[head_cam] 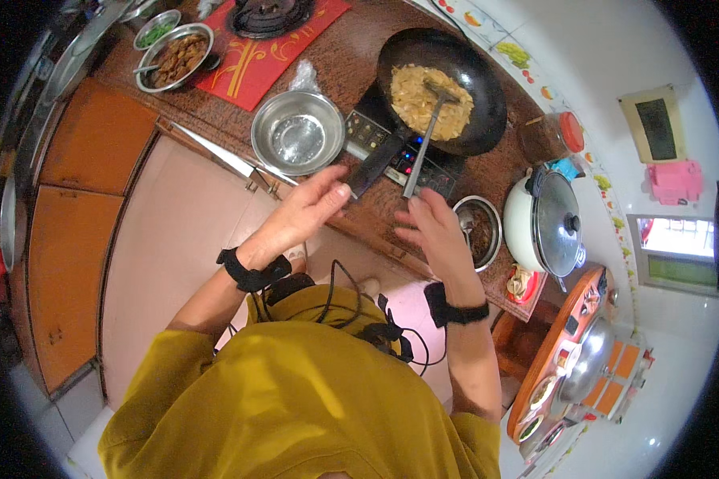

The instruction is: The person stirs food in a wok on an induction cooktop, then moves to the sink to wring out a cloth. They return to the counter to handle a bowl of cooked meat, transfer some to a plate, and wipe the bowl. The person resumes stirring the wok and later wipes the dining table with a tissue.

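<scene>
My left hand hovers at the end of the wok's black handle, its thumb and fingers apart and nothing held. Close to the end of a metal spatula is my right hand, fingers spread; whether a fingertip touches the spatula cannot be made out. The spatula's blade rests in pale sliced food inside a black wok. Under the wok is an induction cooker with lit indicators. An empty steel bowl stands left of the handle.
A steel bowl of dark food, a white lidded pot and a red-lidded jar stand on the right. Farther left are a red mat, a bowl of brown food and a small bowl of greens. Cables hang at my waist.
</scene>
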`<state>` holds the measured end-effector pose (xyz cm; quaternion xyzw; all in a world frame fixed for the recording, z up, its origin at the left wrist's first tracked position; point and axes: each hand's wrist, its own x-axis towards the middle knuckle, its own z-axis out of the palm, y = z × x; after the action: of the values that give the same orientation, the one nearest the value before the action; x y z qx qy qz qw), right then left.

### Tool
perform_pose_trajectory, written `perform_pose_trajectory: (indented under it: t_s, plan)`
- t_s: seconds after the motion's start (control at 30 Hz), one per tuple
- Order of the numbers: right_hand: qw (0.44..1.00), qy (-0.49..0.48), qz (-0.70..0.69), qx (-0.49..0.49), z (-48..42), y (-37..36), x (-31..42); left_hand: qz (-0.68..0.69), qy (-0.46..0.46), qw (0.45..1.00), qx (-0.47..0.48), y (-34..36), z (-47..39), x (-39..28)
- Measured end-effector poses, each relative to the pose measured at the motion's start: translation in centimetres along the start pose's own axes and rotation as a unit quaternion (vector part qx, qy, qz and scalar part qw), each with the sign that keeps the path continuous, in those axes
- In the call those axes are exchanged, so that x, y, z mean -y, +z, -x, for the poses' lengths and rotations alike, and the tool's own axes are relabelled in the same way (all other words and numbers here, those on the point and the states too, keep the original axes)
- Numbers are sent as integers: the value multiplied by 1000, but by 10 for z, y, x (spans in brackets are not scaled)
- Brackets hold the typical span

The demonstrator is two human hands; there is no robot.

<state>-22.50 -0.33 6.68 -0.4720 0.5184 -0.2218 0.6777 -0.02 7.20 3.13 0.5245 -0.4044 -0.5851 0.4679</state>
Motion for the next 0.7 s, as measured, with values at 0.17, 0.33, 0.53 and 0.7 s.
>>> perform_pose_trajectory:
  t_s: [0.17,0.33,0.53,0.7]
  plan:
    - [988,9,-149,-30,-37,14,6,64,-33,994,77,5,-8,8]
    - [986,-37,-114,-112,-36,0,15,217,-124,961,118,12,-18,3]
    - [972,-61,85,-211,23,-22,101,338,-183,906,178,23,-40,10]
    - [817,-114,521,-221,52,-46,167,407,-204,861,229,32,-58,17]
